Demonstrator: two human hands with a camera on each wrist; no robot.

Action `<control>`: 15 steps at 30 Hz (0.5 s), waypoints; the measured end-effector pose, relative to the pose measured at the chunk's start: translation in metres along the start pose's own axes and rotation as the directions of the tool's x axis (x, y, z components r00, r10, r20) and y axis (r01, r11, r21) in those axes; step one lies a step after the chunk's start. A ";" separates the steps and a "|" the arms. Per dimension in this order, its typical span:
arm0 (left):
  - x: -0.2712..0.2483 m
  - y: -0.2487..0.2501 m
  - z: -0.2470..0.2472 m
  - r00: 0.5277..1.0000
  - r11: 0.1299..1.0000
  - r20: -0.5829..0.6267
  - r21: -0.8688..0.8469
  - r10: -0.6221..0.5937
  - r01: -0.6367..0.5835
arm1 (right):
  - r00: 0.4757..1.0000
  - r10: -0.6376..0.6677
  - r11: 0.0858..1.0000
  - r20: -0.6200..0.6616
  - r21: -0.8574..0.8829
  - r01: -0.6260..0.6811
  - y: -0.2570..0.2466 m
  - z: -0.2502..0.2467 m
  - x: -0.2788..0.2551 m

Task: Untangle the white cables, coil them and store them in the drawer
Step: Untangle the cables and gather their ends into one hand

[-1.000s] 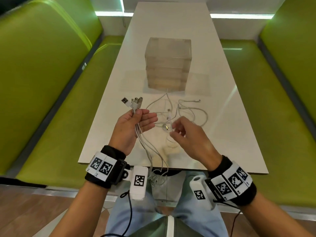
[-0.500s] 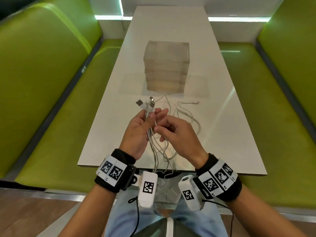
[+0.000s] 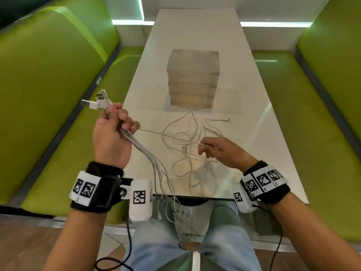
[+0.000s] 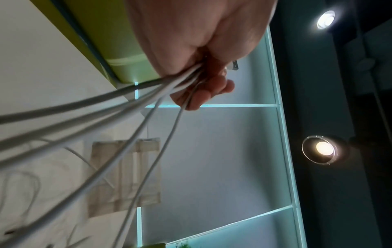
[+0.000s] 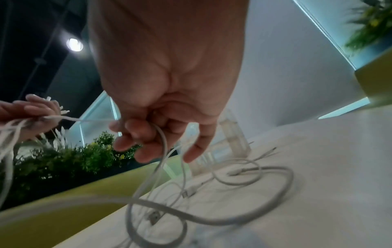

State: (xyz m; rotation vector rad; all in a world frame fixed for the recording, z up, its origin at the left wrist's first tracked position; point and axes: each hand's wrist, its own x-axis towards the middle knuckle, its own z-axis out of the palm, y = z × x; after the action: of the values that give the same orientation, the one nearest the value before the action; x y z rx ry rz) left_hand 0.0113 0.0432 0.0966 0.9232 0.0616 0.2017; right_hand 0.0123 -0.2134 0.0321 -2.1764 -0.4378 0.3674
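My left hand (image 3: 115, 126) is raised left of the table and grips a bundle of several white cables (image 3: 144, 151) just below their USB plugs (image 3: 97, 100). From this fist (image 4: 203, 80) the cables fan out and hang down over the table's near edge. My right hand (image 3: 211, 149) pinches a single white cable (image 3: 168, 134), drawn taut across from the left hand. Its fingers (image 5: 144, 141) curl round that strand. More cable loops (image 3: 187, 165) lie tangled on the white table (image 3: 273, 153). The clear drawer unit (image 3: 192, 79) stands mid-table, its drawers closed.
Green upholstered benches (image 3: 48, 94) flank the table on both sides. A loose cable end with a small plug (image 3: 224, 119) lies on the table right of the drawer unit. Cable ends dangle over my lap (image 3: 175, 210).
The hands, close together half a second ago, have parted. My left hand moved up and left with the plug bundle; my right moved right, drawing one cable out taut.
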 end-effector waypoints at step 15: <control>-0.039 -0.067 0.022 0.926 0.888 0.254 0.435 -0.279 0.148 | 0.965 -0.255 0.928 -0.062 0.263 0.262 -0.063 -0.002 0.007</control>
State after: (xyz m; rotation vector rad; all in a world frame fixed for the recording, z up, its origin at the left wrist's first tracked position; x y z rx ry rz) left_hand -0.0139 -0.0210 0.0555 1.3506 -0.0893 -0.1767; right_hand 0.0079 -0.1764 0.0837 -1.8291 -0.6154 0.2357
